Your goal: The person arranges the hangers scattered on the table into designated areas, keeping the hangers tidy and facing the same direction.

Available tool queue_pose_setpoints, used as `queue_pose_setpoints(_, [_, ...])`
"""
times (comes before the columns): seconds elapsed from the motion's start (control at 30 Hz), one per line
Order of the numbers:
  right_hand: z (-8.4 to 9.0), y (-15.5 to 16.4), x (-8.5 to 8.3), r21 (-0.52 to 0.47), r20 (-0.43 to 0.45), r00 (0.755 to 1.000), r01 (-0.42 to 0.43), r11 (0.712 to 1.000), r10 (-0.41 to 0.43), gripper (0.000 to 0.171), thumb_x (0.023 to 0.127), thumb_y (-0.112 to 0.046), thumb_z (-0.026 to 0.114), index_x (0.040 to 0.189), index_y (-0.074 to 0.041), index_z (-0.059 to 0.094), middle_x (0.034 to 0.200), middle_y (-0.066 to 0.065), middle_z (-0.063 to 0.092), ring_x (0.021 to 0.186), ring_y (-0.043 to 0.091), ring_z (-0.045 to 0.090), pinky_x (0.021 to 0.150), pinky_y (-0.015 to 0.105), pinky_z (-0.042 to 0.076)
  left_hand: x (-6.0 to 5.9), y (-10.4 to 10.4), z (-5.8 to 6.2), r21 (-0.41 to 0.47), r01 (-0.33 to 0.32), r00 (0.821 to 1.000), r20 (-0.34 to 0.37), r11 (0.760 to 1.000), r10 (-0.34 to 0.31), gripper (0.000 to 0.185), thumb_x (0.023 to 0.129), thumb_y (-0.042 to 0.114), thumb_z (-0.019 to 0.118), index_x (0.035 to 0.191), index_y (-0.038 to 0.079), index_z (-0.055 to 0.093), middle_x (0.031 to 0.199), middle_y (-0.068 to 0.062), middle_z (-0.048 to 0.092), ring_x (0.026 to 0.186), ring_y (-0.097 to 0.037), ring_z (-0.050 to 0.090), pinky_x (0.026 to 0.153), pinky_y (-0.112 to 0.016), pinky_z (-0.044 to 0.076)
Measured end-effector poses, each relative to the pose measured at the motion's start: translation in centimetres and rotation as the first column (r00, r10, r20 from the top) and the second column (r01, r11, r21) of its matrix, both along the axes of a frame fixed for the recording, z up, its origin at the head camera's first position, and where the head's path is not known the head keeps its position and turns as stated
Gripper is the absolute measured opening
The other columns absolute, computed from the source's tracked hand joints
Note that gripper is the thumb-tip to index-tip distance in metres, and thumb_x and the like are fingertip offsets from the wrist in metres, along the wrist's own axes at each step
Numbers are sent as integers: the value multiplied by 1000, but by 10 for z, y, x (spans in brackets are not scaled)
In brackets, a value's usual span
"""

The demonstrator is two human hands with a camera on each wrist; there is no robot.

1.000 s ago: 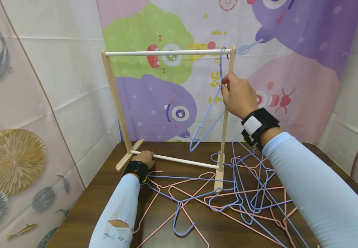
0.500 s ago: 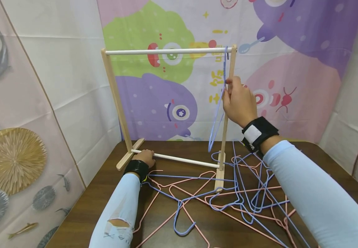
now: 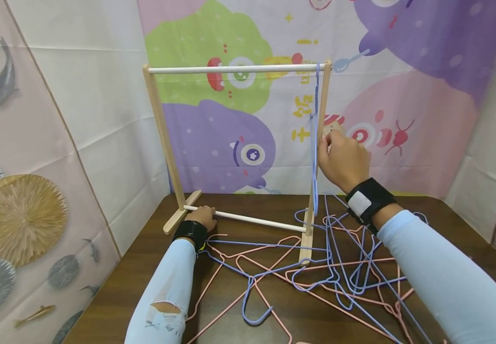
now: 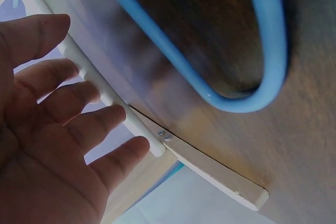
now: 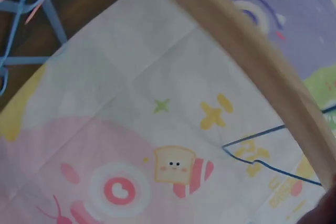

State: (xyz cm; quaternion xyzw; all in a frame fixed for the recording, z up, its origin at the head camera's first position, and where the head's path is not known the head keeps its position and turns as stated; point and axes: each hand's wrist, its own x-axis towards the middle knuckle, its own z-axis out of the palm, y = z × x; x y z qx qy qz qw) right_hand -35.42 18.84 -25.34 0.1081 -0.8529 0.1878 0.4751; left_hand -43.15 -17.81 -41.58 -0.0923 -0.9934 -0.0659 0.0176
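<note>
Left hand (image 3: 202, 218), left of centre in the frame, its grip spread with fingers against the lower bar (image 3: 256, 220); loose hangers (image 3: 254, 324), blue and pink, tangled on the counter (image 3: 132, 282), lower centre to lower right; hanging blue hanger (image 3: 315, 181) at the right end of the upper bar (image 3: 188, 70); post (image 3: 324, 100); right hand (image 3: 345, 162) just beyond, its grip loosely bent.

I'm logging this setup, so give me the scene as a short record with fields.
rack: wooden, standing on the table
left hand: on the white lower bar
right hand: beside the right post
blue hanger: hooked over the white upper bar, near its right end
loose hangers: blue and pink, overlapping
</note>
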Motion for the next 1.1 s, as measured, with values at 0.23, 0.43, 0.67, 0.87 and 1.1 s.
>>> queue_pose_setpoints(0.23, [-33,0,4,130,13,1000,8,992,-10,34,97,-21,55,67,-5,57,53,11,51,46,35,54,39,49,41,1,0,0,-9,9,1000,0,1000,-9,38,94,17,67,129,0,67,123,-26,67,116,-41,65,90,-59,55])
queue_pose_setpoints(0.43, [-66,-24,20,257,13,999,-49,965,47,26,89,-16,61,65,-8,56,55,9,56,47,34,58,37,50,44,-4,0,-3,-15,20,1000,-2,1000,-20,34,95,17,68,125,1,68,121,-25,68,114,-40,65,90,-57,55])
queue_pose_setpoints(0.67, [-92,-60,37,382,103,985,-169,908,140,31,91,-19,66,65,-12,50,57,3,54,48,24,58,38,43,46,-3,0,-3,-5,34,999,-3,999,-34,36,95,16,67,127,1,67,121,-25,68,114,-41,65,92,-56,55])
queue_pose_setpoints(0.87, [-104,-77,41,431,178,956,-290,854,234,20,92,-21,71,76,-13,64,67,-2,57,55,15,58,44,32,48,2,1,0,-9,12,1000,9,1000,-12,37,95,16,65,130,2,66,124,-25,66,117,-40,64,94,-57,54])
queue_pose_setpoints(1.1, [-123,-91,46,468,380,841,-534,704,385,13,91,-24,77,80,-19,72,77,-7,62,65,7,58,51,25,49,1,1,0,-15,32,999,4,999,-32,38,95,15,66,129,0,66,124,-25,66,118,-41,63,94,-58,54])
